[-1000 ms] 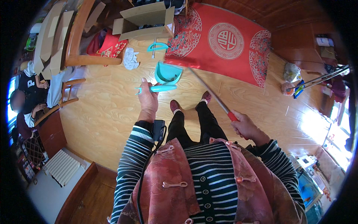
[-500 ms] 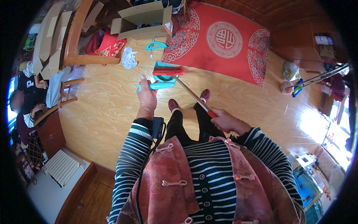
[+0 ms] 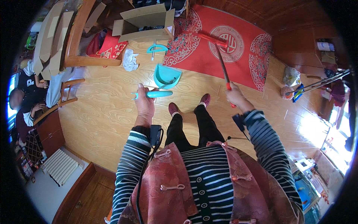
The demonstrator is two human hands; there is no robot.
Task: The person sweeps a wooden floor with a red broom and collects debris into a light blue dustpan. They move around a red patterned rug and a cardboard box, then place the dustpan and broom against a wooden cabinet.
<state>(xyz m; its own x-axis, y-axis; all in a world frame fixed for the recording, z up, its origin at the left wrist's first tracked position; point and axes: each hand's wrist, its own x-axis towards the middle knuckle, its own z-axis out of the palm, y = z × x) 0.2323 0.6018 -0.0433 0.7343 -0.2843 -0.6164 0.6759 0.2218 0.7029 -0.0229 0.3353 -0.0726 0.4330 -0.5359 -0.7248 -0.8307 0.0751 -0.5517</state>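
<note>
My left hand (image 3: 144,104) is closed round the turquoise handle of a long-handled dustpan (image 3: 159,79). The pan rests on the wooden floor ahead of my feet, with some dark debris inside. My right hand (image 3: 238,98) grips the red end of a broom (image 3: 222,61), its metal-looking stick slanting away and to the left. The red broom head (image 3: 213,39) is over the red patterned mat (image 3: 238,69), apart from the dustpan. Whether its bristles touch the mat I cannot tell.
Beyond the dustpan lie a turquoise D-shaped handle (image 3: 157,48) and a crumpled white cloth or bag (image 3: 130,60). An open cardboard box (image 3: 149,35) stands behind them. A person (image 3: 31,87) sits by a wooden chair (image 3: 69,91) at left. Plastic bags (image 3: 291,76) lie at right.
My right hand has moved right and forward. The broom head has gone from over the dustpan to the red mat at the far right, uncovering the pan. My left hand has barely moved.
</note>
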